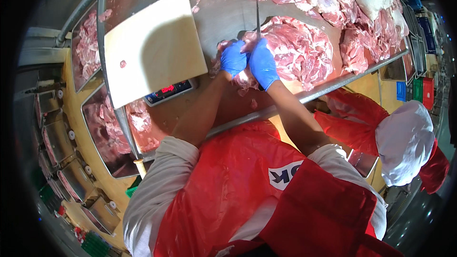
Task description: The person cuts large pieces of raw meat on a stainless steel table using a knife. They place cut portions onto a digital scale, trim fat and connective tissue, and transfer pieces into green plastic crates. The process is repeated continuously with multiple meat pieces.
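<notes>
In a blue glove, my right hand point(263, 64) is closed around a knife point(258, 15), whose narrow dark blade points away from me. My left hand point(233, 59), also gloved in blue, is closed on a piece of raw meat point(245, 80) right beside it. The hands nearly touch. A broad slab of pink, fat-streaked meat point(302, 50) lies flat just right of my right hand. Fingers and glove hide most of the knife handle and part of the held piece.
A white board point(152, 50) covers a scale point(169, 90) with a lit red display at left. Large meat cuts point(333, 0) pile along the far side. Metal trays of meat point(112, 133) stand left. A person in a white cap point(407, 138) is close at right.
</notes>
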### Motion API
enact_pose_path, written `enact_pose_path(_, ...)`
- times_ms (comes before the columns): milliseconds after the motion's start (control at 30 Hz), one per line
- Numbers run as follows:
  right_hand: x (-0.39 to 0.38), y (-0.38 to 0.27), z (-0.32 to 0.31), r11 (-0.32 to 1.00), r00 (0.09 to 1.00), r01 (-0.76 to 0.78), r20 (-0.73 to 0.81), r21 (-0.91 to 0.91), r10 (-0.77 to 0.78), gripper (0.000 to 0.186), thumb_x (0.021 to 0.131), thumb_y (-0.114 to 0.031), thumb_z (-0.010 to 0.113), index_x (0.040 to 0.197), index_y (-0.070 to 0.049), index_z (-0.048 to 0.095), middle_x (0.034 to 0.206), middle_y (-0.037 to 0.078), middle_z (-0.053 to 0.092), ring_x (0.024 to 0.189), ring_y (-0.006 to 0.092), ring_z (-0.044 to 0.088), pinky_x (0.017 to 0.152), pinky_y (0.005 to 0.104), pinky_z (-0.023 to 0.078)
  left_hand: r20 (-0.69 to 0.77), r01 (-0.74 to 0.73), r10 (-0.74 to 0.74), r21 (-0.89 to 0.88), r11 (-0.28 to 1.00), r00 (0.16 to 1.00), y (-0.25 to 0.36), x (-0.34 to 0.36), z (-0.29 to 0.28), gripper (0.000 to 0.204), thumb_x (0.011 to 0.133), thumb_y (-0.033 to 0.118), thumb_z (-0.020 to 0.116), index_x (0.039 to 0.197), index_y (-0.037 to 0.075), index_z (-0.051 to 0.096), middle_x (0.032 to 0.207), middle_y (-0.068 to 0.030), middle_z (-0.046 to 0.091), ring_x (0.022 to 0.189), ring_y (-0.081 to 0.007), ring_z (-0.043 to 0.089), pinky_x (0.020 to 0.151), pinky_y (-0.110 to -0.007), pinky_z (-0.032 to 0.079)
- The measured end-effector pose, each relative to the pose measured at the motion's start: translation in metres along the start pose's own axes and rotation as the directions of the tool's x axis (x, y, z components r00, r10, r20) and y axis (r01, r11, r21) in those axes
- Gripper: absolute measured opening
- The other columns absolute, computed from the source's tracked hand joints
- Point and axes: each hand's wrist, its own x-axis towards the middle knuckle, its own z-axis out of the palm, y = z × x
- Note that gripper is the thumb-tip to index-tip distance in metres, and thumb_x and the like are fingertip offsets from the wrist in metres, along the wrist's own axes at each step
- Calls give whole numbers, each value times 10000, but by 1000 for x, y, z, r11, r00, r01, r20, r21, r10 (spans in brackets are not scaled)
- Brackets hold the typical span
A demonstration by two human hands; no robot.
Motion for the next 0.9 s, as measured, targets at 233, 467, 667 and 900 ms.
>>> enact_pose_path(233,-151,92,-37,917,910,148,414,-372,21,214,948,-67,469,1121,40,404,788,309,659,760,466,693,645,555,558,-76,47,-40,89,995,996,-5,-33,-21,332,800,219,643,1072,30,641,970,-240,665,895,-415,645,798,-465,520)
enact_pose_path(467,-105,43,-49,930,955,243,238,-276,-178,266,952,-58,468,1176,71,403,717,274,623,679,460,651,570,535,500,165,-5,-81,461,888,983,20,-43,-26,468,770,250,687,1148,-10,596,1049,-292,613,964,-466,630,841,-528,517)
enact_pose_path(667,-20,-9,-1,973,993,109,61,-205,-99,310,889,-53,519,1127,114,412,782,338,650,748,492,672,645,549,547,118,117,-133,134,984,984,1,-22,-2,382,834,262,657,1152,52,633,1103,-253,655,1002,-451,641,856,-509,514)
enact_pose_path(900,-109,65,12,841,969,110,247,-530,29,294,920,-35,507,1169,105,442,844,302,673,746,436,702,641,503,569,203,182,-213,158,970,956,8,-41,-16,289,854,263,533,984,49,677,1025,-236,683,950,-446,655,834,-528,520)
